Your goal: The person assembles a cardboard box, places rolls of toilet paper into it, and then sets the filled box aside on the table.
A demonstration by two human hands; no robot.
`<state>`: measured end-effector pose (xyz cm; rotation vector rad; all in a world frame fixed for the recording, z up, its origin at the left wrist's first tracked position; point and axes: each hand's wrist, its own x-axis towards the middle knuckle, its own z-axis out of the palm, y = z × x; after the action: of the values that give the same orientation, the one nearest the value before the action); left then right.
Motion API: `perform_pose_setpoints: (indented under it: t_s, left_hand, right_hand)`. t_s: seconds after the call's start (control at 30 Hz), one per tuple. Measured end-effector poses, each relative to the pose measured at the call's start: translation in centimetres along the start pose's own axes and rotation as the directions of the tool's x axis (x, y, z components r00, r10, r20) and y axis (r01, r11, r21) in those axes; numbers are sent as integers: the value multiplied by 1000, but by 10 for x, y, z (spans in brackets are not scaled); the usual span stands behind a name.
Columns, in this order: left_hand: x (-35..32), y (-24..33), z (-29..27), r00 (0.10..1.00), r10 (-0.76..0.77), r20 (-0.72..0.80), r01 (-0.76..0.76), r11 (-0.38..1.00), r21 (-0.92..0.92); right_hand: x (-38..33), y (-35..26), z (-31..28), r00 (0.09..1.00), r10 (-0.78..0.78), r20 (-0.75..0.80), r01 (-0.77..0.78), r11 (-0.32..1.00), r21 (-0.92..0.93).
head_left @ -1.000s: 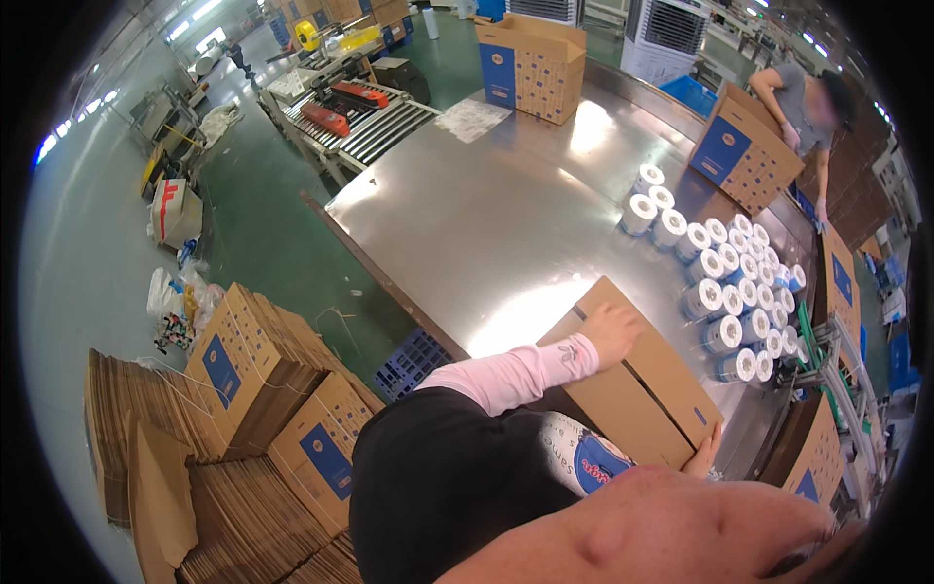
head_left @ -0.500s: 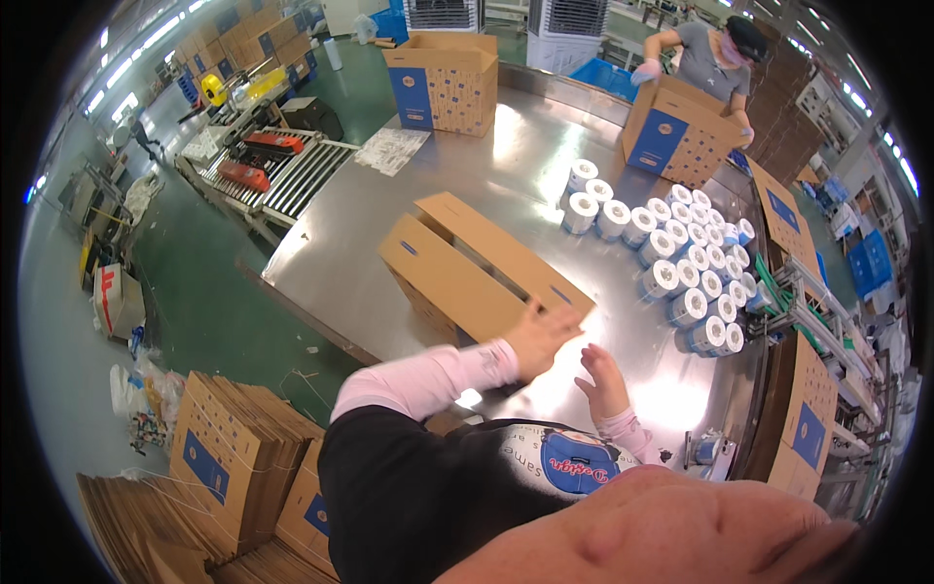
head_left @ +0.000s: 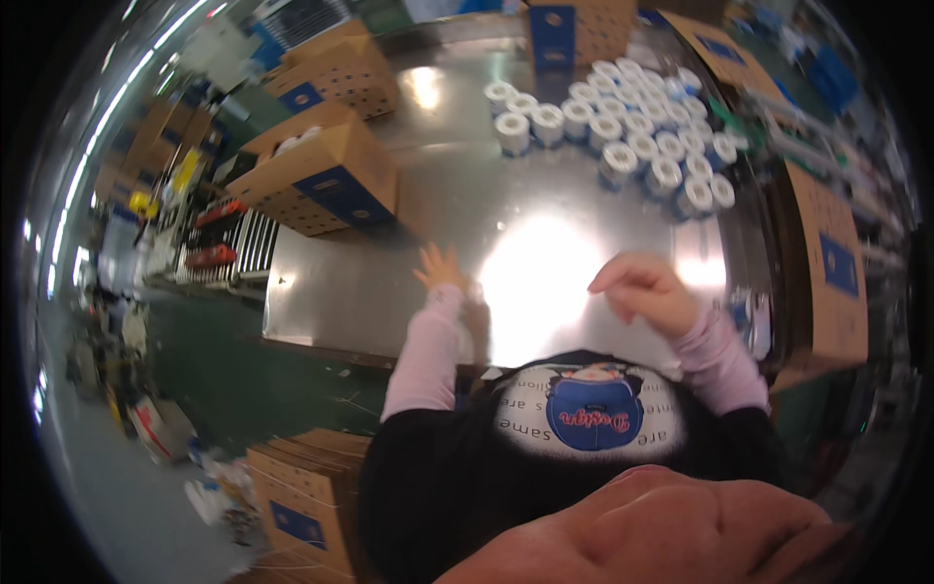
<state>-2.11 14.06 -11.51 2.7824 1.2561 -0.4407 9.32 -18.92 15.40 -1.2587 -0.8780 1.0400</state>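
Observation:
My left hand (head_left: 440, 270) is over the steel table (head_left: 467, 214), its fingers spread and holding nothing. Just beyond it to the left stands an open-topped cardboard carton (head_left: 345, 170) with a blue panel; a gap separates hand and carton. Something white (head_left: 297, 141) shows through the carton's opening. Above the table's right half hangs my right hand (head_left: 647, 292), fingers loosely bent with the index finger apart, and nothing shows in it. A cluster of white-and-blue rolls or cans (head_left: 619, 161), several of them upright, stands beyond my right hand.
Another carton (head_left: 355, 83) stands at the far left of the table, and a third (head_left: 584, 39) at the far edge. A roller conveyor (head_left: 258, 243) adjoins the left end. Cardboard (head_left: 827, 263) lines the right side. Bundled flat cartons (head_left: 302, 487) stand below left.
The near carton has gone from in front of me to the left, towards the conveyor. My hands have come away from it and moved apart. The view has turned.

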Motion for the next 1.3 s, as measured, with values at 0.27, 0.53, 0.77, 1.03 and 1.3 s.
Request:
perform_pose_setpoints:
  t_s: [0.27, 0.53, 0.77, 1.03, 1.3]
  left_hand:
    - [-140, 43, 140, 922, 385, 33, -329, 827, -455]
    - [-164, 82, 63, 874, 122, 470, -59, 987, -148]
    - [-149, 78, 93, 860, 76, 505, -47, 996, -70]
    - [-136, 76, 119, 834, 82, 545, -89, 996, -13]
    - [-145, 107, 124, 782, 83, 618, -45, 996, -78]
  right_hand:
    - [-55, -100, 3, 475, -788, 393, 657, 614, 437]
    - [-121, -101, -13, 345, -860, 377, 721, 500, 480]
    - [-175, -104, -44, 374, -880, 293, 799, 466, 381]
    - [-223, -68, -125, 629, -730, 267, 756, 654, 10]
    - [-306, 106, -385, 298, -481, -825, -813, 324, -483]
